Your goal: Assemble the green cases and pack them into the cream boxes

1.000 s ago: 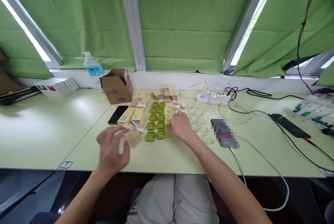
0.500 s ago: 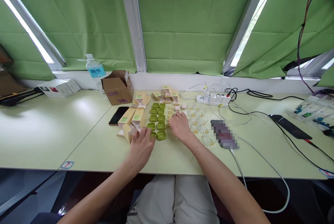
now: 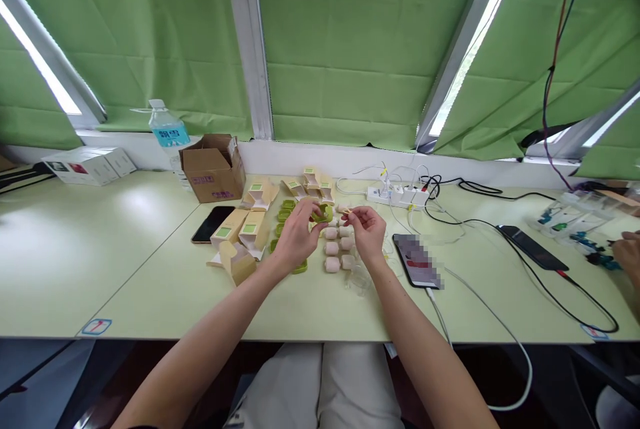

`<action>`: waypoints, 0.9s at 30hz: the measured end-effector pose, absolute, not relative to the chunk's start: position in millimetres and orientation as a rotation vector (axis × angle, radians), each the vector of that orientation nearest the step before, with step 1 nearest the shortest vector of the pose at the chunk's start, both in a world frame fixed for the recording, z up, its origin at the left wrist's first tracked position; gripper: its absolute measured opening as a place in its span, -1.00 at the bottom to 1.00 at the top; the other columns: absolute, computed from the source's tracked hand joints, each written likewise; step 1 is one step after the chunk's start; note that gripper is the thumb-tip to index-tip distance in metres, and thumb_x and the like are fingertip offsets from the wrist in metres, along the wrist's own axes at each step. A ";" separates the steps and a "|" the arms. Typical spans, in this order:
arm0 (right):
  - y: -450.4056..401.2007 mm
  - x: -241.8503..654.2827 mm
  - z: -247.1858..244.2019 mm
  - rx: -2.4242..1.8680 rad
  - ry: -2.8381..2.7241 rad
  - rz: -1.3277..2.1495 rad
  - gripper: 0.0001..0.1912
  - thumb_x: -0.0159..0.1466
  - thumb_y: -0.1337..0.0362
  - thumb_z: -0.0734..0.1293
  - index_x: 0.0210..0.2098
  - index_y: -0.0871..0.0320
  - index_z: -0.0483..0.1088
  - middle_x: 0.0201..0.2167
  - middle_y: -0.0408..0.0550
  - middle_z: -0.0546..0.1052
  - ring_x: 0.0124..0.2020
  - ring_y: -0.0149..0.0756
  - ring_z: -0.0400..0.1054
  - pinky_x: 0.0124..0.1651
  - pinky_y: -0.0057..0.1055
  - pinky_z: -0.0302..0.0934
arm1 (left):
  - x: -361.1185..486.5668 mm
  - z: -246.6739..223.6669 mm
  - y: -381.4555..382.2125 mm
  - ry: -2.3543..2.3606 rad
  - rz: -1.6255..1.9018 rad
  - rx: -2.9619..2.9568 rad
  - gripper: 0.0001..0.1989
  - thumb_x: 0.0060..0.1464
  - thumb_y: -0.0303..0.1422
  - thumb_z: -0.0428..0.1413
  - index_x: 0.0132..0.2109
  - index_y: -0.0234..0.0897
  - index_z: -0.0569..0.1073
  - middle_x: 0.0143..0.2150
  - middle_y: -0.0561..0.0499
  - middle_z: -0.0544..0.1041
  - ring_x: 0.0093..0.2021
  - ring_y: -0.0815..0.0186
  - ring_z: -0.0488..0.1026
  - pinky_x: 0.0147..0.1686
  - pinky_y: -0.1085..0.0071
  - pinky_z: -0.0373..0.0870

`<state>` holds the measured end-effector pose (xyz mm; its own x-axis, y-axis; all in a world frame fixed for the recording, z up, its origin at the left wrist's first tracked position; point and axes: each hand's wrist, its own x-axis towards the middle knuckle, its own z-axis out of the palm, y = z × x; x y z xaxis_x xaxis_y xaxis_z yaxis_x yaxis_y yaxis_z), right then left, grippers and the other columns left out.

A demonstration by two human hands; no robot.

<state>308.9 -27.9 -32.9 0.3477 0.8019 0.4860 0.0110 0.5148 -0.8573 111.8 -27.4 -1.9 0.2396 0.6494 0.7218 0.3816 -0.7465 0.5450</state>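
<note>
My left hand (image 3: pixel 299 232) holds a small green tray (image 3: pixel 324 213) raised above the table, gripped between thumb and fingers. Just right of it, my right hand (image 3: pixel 367 229) pinches a tiny pale yellow piece (image 3: pixel 347 213). Under and left of my left hand, more green trays (image 3: pixel 287 204) stand in rows, partly hidden. Pale pink cylinders (image 3: pixel 332 264) form two columns between my hands. Clear plastic cups (image 3: pixel 358 280) lie beside and partly behind my right hand. Open cream boxes (image 3: pixel 252 230) with green labels stand to the left.
A black phone (image 3: pixel 213 224), a brown carton (image 3: pixel 213 172) and a water bottle (image 3: pixel 170 132) are at the left. On the right are a power strip (image 3: pixel 399 196), a charging phone (image 3: pixel 416 261), cables and another dark phone (image 3: pixel 534 247). Another person's hand (image 3: pixel 628 252) shows at the right edge.
Both hands have lifted and come together, now holding a green tray and a small yellow piece. Pink cylinders stand in columns where few showed before. The view has shifted right, and another person's hand appears.
</note>
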 end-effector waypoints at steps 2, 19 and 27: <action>-28.9 311.5 -32.4 -0.850 -1.045 0.610 -0.64 0.25 -0.03 0.55 -0.25 0.09 0.46 -0.38 -0.09 0.66 -0.37 -0.23 0.59 -0.27 -0.26 0.54 | 121.2 -9.7 -17.3 0.990 1.532 2.154 -0.74 0.21 -0.42 0.27 0.02 -0.17 0.45 0.03 -0.11 0.56 0.00 0.12 0.53 -0.08 0.21 0.50; -54.1 296.5 -24.7 -0.749 -1.253 0.547 -0.69 0.39 -0.04 0.49 -0.18 0.04 0.46 -0.29 -0.09 0.60 -0.42 -0.30 0.52 -0.33 -0.28 0.54 | 116.0 -32.8 -12.5 0.476 1.361 1.522 -0.35 0.04 -0.19 0.51 0.18 -0.16 0.40 0.24 -0.20 0.56 0.18 0.07 0.61 0.15 0.13 0.58; -55.9 294.7 -18.2 -0.807 -1.175 0.414 -0.82 0.44 0.07 0.43 -0.12 0.02 0.56 -0.32 -0.14 0.58 -0.46 -0.35 0.44 -0.38 -0.34 0.46 | 112.0 -27.1 -16.3 0.437 1.295 1.467 -0.38 0.15 -0.07 0.44 0.28 -0.20 0.60 0.30 -0.21 0.62 0.31 -0.01 0.55 0.31 0.09 0.49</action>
<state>294.7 -55.9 -18.2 0.3562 0.6710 0.6502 0.1153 0.6590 -0.7432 112.0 -16.3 -27.1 0.3400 0.8126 0.4734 -0.3594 -0.3529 0.8639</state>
